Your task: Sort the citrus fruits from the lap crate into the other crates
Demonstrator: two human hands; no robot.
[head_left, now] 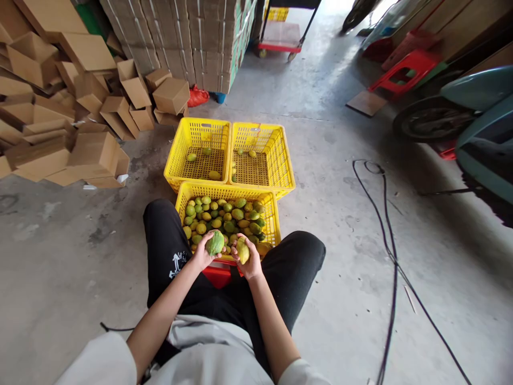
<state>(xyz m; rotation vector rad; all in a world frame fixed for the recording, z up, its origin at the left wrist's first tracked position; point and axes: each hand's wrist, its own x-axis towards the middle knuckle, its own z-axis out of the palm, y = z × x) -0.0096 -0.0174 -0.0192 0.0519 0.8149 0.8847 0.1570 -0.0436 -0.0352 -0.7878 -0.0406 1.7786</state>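
Note:
My left hand [203, 254] is closed round a green lemon [215, 243], its bumpy skin facing up. In my right hand [251, 264] sits a yellow lemon [242, 250], gripped by the fingers. Both hands are over the near edge of a yellow crate [274, 219] between my knees, which holds many green and yellow lemons [226, 214]. Just beyond it two more yellow crates stand side by side. A few lemons lie in the left crate [170, 166], and a few more are along the left side of the right crate [286, 160].
Cardboard boxes [92, 155] are heaped at the left, beside a tall stack of bundled cardboard [172, 43]. A flat trolley [280, 40] stands at the back. Black cable [395, 262] crosses the floor at right, near a scooter [484, 117] and a red stool [409, 72].

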